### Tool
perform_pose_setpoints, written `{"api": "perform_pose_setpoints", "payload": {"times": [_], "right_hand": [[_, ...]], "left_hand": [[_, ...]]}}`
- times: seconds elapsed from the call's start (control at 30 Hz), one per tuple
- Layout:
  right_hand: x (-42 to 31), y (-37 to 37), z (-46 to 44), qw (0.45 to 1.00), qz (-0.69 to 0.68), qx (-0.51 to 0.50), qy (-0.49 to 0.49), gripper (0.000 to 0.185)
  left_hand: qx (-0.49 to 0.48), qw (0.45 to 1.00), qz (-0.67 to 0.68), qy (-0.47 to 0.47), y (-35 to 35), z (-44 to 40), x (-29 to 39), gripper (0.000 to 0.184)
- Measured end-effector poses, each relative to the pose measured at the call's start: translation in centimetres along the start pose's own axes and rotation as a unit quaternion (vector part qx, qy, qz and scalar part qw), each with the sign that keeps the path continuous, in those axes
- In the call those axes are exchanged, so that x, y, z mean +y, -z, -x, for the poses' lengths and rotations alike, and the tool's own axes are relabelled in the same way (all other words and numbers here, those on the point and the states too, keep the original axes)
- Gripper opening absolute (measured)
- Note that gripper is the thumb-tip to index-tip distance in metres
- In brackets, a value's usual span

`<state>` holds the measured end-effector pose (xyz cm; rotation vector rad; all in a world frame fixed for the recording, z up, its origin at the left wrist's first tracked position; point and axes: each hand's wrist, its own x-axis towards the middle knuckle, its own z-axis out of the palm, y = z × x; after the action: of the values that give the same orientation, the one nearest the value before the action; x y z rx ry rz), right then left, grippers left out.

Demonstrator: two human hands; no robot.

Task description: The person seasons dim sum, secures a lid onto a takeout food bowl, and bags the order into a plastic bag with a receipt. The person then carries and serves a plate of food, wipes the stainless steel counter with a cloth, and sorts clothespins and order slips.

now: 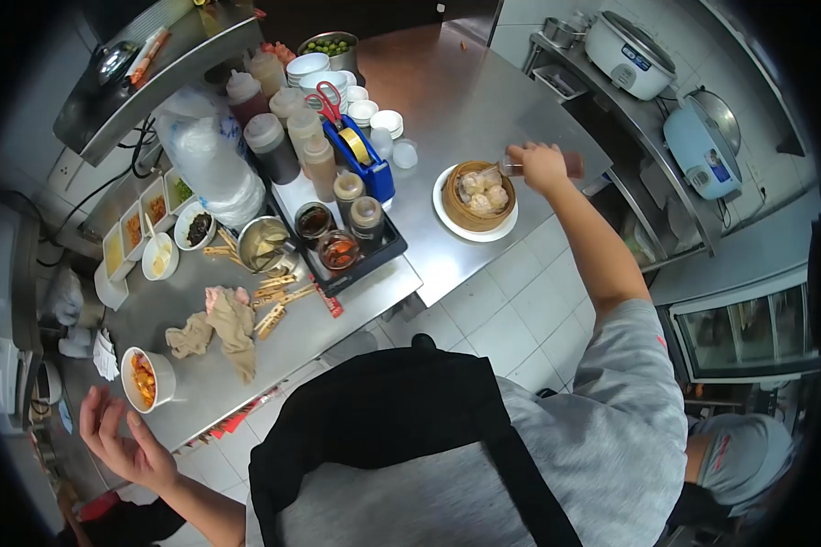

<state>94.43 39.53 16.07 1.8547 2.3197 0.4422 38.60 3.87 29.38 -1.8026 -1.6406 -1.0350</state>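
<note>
While L hand hangs, fingers apart, nr white tub | bamboo steamer w/ dumplings sits on plate, just L of R hand | its fingers clamped on btl, long axis crosswise, tip twd dumplings

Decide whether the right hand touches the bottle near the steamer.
Touching: the head view shows the right hand closed around the bottle, which sticks out on either side.

steamer — tan | plate — white | dumplings pale | bottle reddish-brown | tape dispenser blue
</note>
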Motion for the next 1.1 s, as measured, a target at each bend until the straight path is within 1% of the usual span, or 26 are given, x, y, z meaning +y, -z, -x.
{"api": "perform_pose_setpoints", "payload": {"times": [0.07,0.17,0.27,0.37,0.4,0.5,0.6,0.7,0.8,0.9,0.93,0.97,1.0,1.03,1.1], "right_hand": [[0.3,-1.5,-0.8,0.998,0.029,0.024,0.042,0.028],[0.6,-0.4,-0.7,0.997,0.011,0.037,0.061,0.027],[0.0,0.1,1.5,0.987,0.046,0.061,0.141,0.024],[0.7,-0.2,2.2,0.987,0.037,0.063,0.144,0.022],[1.6,0.1,1.8,0.99,0.014,0.067,0.122,0.021],[4.3,-1.2,1.6,0.985,0.006,0.086,0.148,0.021],[5.4,-2.0,0.9,0.984,0.06,0.065,0.155,0.022],[5.9,-1.7,-1.1,0.987,0.015,0.134,0.092,0.024],[5.2,-2.7,-1.8,0.991,0.03,0.066,0.115,0.027],[5.8,-3.4,-2.2,0.993,-0.109,0.027,0.032,0.046],[6.8,-3.5,-2.8,0.948,-0.316,-0.03,0.012,0.051],[7.6,-3.5,-3.8,0.856,-0.508,-0.092,-0.001,0.057],[7.5,-2.6,-4.6,0.782,-0.616,-0.09,0.025,0.06],[6.7,-0.8,-5.2,0.693,-0.713,-0.094,0.05,0.063],[3.6,4.6,-6.2,0.658,-0.749,-0.065,0.046,0.067]], "left_hand": [[-0.01,1.0,0.004,0.004,-1.0,-0.1,2.4,0.017],[-0.016,1.0,0.0,0.01,-2.2,0.4,5.5,0.016],[-0.024,0.999,-0.019,0.03,-2.8,1.4,8.0,0.016],[-0.013,0.998,0.019,0.062,-3.6,2.0,10.3,0.014],[-0.014,0.999,0.01,0.051,-3.6,1.9,11.0,0.013],[-0.02,0.997,-0.022,0.065,-3.1,2.3,12.5,0.013],[-0.005,0.997,-0.03,0.073,-3.3,2.3,13.6,0.015],[-0.014,0.996,-0.048,0.068,-3.4,2.3,14.7,0.014],[-0.016,0.996,-0.053,0.067,-3.3,2.1,15.2,0.013],[-0.01,0.994,-0.051,0.097,-2.6,3.0,15.0,0.013],[-0.013,0.993,-0.057,0.101,-2.4,3.2,15.1,0.013],[-0.015,0.992,-0.069,0.109,-2.2,3.2,15.1,0.013],[-0.008,0.992,-0.072,0.107,-2.2,3.1,15.2,0.013],[-0.009,0.99,-0.086,0.11,-2.1,2.8,15.5,0.013],[0.006,0.99,-0.072,0.12,-2.0,2.8,15.5,0.014]]}}
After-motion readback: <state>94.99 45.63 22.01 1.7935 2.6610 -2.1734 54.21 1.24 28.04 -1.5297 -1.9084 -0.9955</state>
